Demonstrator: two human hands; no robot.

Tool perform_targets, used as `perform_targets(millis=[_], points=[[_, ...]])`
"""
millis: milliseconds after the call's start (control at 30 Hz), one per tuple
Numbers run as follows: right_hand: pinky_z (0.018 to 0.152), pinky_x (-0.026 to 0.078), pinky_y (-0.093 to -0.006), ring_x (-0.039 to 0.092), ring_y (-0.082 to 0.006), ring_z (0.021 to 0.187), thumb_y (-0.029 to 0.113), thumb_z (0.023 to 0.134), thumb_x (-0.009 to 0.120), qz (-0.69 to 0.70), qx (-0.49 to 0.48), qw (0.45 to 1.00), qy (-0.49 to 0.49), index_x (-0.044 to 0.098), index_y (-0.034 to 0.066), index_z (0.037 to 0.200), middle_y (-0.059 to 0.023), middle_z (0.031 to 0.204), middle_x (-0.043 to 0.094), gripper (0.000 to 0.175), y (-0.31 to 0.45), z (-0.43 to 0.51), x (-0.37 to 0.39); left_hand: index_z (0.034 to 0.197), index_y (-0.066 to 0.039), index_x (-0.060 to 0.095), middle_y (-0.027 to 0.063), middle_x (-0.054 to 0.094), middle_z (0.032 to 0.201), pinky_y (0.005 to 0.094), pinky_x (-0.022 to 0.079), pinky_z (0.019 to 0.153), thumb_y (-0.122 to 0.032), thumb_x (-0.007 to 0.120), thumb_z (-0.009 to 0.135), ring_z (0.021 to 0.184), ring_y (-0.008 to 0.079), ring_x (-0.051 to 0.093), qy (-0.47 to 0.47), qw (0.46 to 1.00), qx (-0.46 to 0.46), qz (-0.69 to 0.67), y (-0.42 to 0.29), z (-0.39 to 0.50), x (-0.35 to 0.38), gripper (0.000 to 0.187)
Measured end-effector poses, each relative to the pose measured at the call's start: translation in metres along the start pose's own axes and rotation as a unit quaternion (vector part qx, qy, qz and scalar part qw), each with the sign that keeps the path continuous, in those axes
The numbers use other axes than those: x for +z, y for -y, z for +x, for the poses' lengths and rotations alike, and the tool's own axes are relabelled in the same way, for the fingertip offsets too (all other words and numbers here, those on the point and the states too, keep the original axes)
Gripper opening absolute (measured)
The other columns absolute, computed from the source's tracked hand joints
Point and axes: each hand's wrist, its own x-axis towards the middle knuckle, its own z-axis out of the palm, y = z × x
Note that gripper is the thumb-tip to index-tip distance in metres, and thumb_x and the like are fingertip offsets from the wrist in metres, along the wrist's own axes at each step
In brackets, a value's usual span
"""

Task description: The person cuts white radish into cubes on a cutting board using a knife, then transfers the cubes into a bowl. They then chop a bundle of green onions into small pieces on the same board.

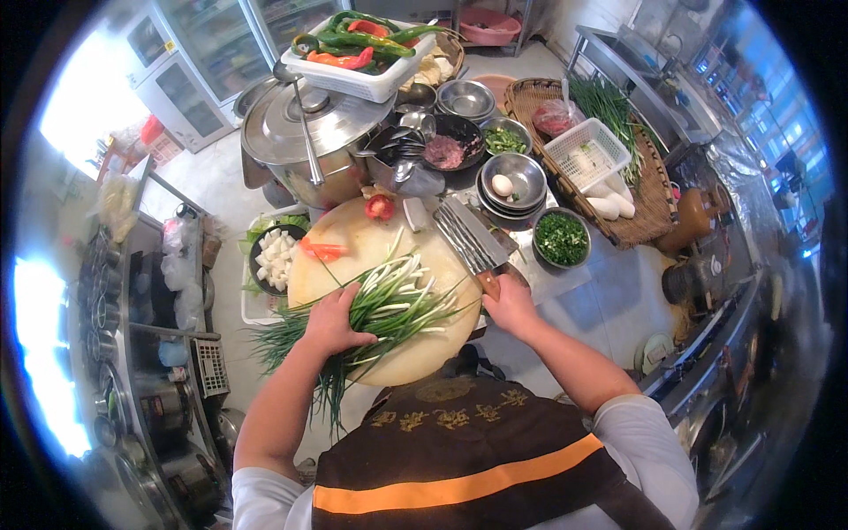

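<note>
My left hand [334,324] rests spread on a large bunch of scallions [391,305] lying across a round chopping board [457,328]; whether its fingers grip any stalks is hard to tell. The green ends hang over the board's near left edge. In my right hand [509,305] is the wooden handle of a cleaver [469,237], its broad blade flat over the board's right edge. Orange-red pepper pieces [323,250] and a cut red tomato or pepper [379,207] lie near the board's far side, with a white piece [417,214] beside the blade.
Left of the board stands a bowl of white cubes [275,260]. Beyond it are a large steel pot [265,149] and a basket of peppers [391,85]. To the right are stacked steel bowls with an egg [501,185], a bowl of chopped greens [562,237] and a woven tray [652,218].
</note>
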Motion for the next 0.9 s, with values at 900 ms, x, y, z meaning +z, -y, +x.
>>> perform_targets(millis=[900], points=[[0.083, 0.050, -0.0468, 0.062, -0.0369, 0.092, 0.023, 0.078, 0.059, -0.168, -0.364, 0.859, 0.318, 0.064, 0.0007, 0.096, -0.0190, 0.094, 0.064, 0.029, 0.117, -0.032, 0.053, 0.144, -0.003, 0.033, 0.0298, 0.058, 0.110, 0.0436, 0.046, 0.090, -0.070, 0.074, 0.056, 0.109, 0.0424, 0.055, 0.073, 0.991, 0.092, 0.070, 0.023, 0.011, -0.009, 0.117]])
